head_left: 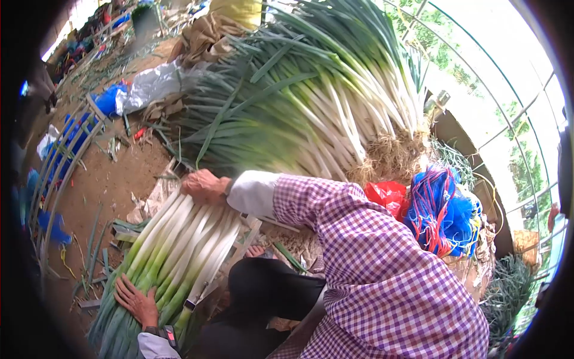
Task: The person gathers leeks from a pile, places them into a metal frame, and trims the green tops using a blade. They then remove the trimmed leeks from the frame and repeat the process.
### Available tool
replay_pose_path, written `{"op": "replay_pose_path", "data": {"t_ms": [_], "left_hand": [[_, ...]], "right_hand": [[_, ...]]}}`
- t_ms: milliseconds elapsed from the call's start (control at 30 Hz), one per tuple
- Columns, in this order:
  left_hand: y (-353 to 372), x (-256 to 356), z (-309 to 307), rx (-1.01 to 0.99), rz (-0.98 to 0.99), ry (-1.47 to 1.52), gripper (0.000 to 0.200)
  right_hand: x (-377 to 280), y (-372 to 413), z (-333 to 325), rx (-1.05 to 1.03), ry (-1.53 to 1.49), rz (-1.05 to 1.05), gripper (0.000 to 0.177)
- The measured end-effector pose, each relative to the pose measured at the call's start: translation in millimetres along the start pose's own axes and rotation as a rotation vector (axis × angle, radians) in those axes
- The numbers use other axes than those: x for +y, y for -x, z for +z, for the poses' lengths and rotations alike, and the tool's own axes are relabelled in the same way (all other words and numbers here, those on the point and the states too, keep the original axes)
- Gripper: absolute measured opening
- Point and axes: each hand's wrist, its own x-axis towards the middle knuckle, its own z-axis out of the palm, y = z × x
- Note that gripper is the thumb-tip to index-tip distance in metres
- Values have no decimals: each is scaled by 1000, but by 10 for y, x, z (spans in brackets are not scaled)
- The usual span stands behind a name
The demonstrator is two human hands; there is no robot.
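Observation:
A bundle of green onions (170,245) lies side by side at the lower left, white stems up and green leaves toward the bottom. My left hand (137,301) rests flat on the green part with its fingers spread. At the top end of the white stems is my right hand (205,186), its fingers curled over the stem ends; what lies under the fingers is hidden. Beyond my right arm a large pile of green onions (323,102) shows white stems and brown roots pointing right and down.
Blue netting with red cords (442,209) and a red plastic bag (387,196) lie right of my arm. Curved metal hoops (63,161) stand at the left. A silvery sheet (152,90) lies on the ground at the upper left. Metal bars run along the right edge.

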Motion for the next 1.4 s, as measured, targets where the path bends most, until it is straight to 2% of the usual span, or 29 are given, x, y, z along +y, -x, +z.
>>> {"op": "replay_pose_path", "data": {"t_ms": [100,200,233,300,333,367,400,467,533,600,667,767,800,867,900,1000,1100,1200,1233,1300,1400], "left_hand": [[35,9,-40,-10,-1,-26,114],[70,47,-145,-35,-22,-20,114],[75,43,-158,-55,-30,-35,113],[79,34,-252,-98,-12,-40,111],[90,25,-280,-121,-4,-40,110],[84,-43,-158,-60,7,-2,112],[86,-33,-206,-84,-4,10,111],[74,-15,-296,-135,-30,36,109],[57,67,-400,-93,-46,77,104],[62,128,-472,-58,-64,115,98],[-5,127,-458,8,-40,290,88],[-121,75,-295,120,29,499,74],[-134,74,-270,158,59,558,69],[-141,185,-441,85,33,700,65],[-146,302,-602,48,23,771,63],[-152,625,-941,-8,36,1090,61],[-179,858,-1132,47,89,1189,62],[57,1481,-1907,-26,111,1278,65],[116,1664,-1995,-61,113,1338,66],[238,1992,-2051,-132,115,1456,68],[429,2376,-2038,-222,244,1525,67]], "right_hand": [[-111,419,-379,33,-112,145,16],[-18,1085,-851,5,-85,231,14],[204,1375,-805,163,-353,324,13],[518,1907,-1036,257,-332,422,12],[632,2183,-1340,187,-41,440,12],[914,2454,-1478,189,31,491,12],[1197,2724,-1591,189,101,545,12],[1479,3238,-1973,430,93,735,14],[1805,3692,-2400,445,278,861,22],[2195,4055,-2685,365,414,1114,31],[2253,4345,-2954,391,471,1244,37],[2582,4715,-3029,374,306,1459,35],[2688,4826,-2987,369,323,1430,35],[2801,4965,-2906,356,358,1374,35],[2637,4888,-2950,365,365,1393,38],[2736,4959,-2835,362,611,1291,29],[2654,4840,-2996,393,405,1431,25],[2468,4649,-3039,603,414,1140,23],[2298,4545,-3041,554,442,1073,20],[2505,4542,-2841,427,490,1103,17],[2545,4438,-2680,372,516,1138,18]]}}
